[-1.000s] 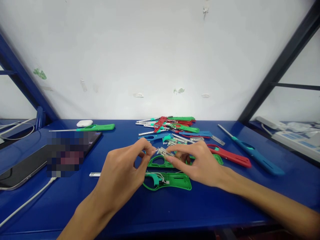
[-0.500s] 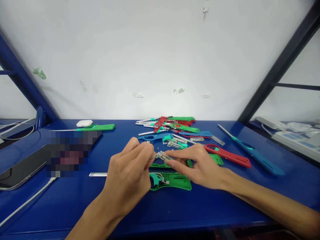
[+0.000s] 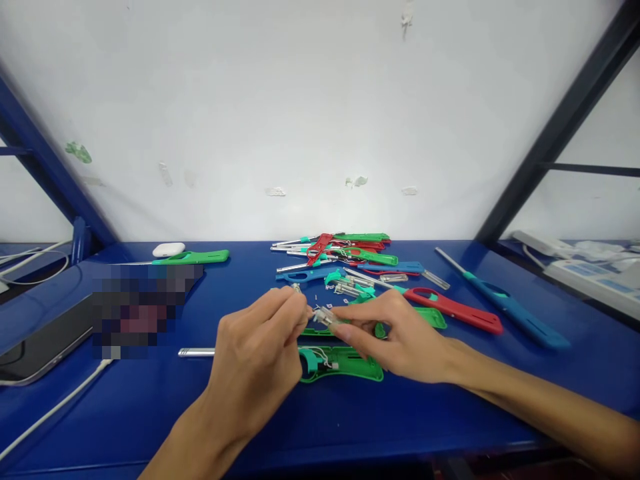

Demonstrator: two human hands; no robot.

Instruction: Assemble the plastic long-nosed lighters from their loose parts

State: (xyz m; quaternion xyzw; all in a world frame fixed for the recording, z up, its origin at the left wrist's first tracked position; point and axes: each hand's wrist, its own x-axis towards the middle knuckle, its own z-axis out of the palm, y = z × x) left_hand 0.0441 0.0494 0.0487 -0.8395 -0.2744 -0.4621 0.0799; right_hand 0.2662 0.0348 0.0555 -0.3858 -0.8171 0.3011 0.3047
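Note:
My right hand [image 3: 395, 333] pinches a clear plastic lighter fuel tank [image 3: 327, 316] between thumb and fingertips. My left hand [image 3: 263, 347] is closed at the tank's left end. A small pale part [image 3: 296, 288] pokes out above its fingers, but what they grip is mostly hidden. Below the hands lies an opened green lighter shell [image 3: 357, 363] with wires and a teal piece inside. Its metal tube [image 3: 197, 352] extends out to the left, behind my left hand. Another green shell half [image 3: 433, 318] is partly covered by my right hand.
Behind the hands lie a pile of lighter parts [image 3: 345, 248] and loose clear tanks with teal fittings [image 3: 353, 287]. A red lighter [image 3: 455, 310] and a blue lighter [image 3: 515, 310] rest at right. At left are a green lighter [image 3: 205, 256], a white case [image 3: 169, 249] and a phone [image 3: 45, 333].
Both hands stay together around the fuel tank. My left hand has dipped slightly, and more of the pale part shows above its fingers.

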